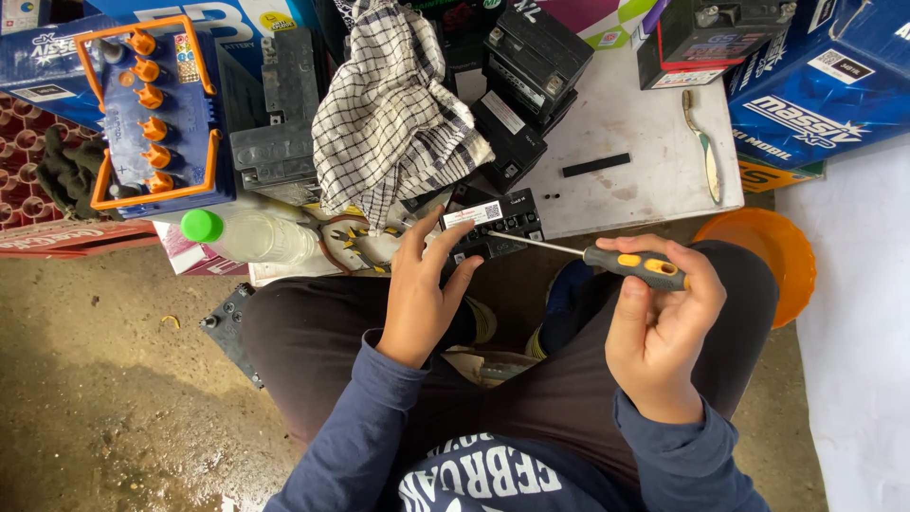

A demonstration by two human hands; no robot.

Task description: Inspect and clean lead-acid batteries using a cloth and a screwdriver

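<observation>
Just below the middle of the frame, the left hand (420, 289) is pressing spread fingers onto a small black battery (493, 228) at the edge of the white table (635, 123). The right hand (659, 327), lower right, is wrapping closed around a screwdriver (626, 264), its tip reaching the battery. The tip is likely to slip toward the steadying fingers, or the battery may be tipping off the edge, since it is overhanging.
</observation>
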